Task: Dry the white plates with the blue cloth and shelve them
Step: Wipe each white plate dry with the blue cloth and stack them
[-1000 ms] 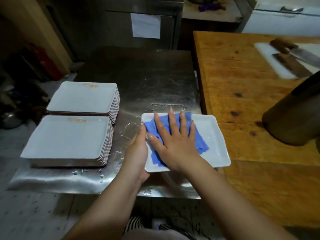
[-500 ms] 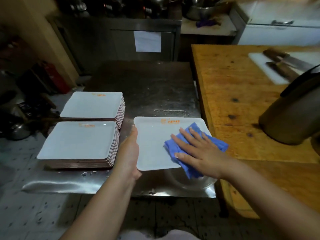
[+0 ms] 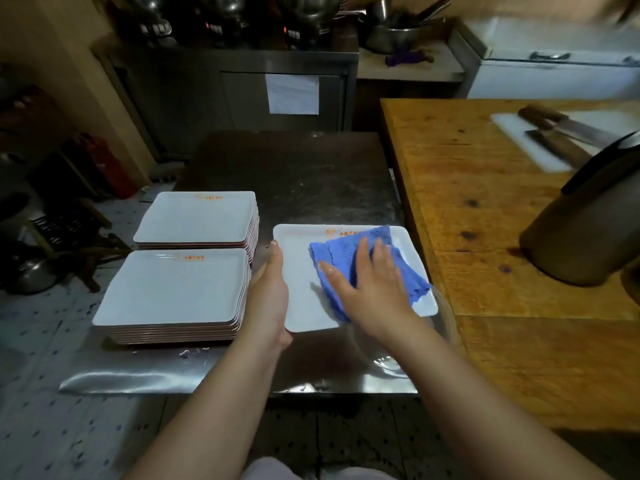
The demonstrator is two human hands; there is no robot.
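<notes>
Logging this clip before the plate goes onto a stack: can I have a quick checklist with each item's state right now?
1. Left hand steadies the plate at its left edge: ok.
2. Right hand presses the cloth flat on the plate: ok.
3. Plate fully wiped: cannot tell; the cloth covers its right part only.
4. Plate underside dry: cannot tell, hidden.
5. Near stack and far stack have bare tops to take a plate: ok.
6. Steel table dry around the stacks: not ok, droplets at the front edge.
</notes>
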